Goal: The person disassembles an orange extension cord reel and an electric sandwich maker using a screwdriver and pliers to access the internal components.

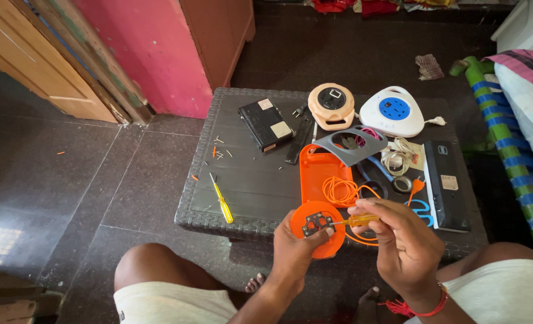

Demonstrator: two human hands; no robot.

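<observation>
A seated person leans over a low dark table (248, 180), bare knees showing at the bottom of the view. The left hand (296, 249) comes up from below, palm turned away, fingers curled shut around the lower edge of a round orange disc (317, 231), held upright just off the near edge of the table. A small dark metal plate (315, 223) sits on the disc's face. The right hand (401, 240), wearing a red thread at the wrist, is bent inward with fingers closed on the orange handle of a small screwdriver (353, 221); its tip points left and meets the metal plate.

An orange wire (341, 191) runs from the disc into a loose coil lying on an orange tray-shaped casing (317, 171) just beyond the hands. A grey cover with two openings (350, 146) leans across the casing's far end. Further back stand a round peach-coloured reel (331, 106) and a white unit with a blue centre (392, 111). A yellow screwdriver (221, 199) lies alone to the left, well apart from the hands, with small screws (220, 149) scattered beyond it. A black box (265, 124) rests farther back on the left, and a long black box (445, 185) lies at the table's right edge.
</observation>
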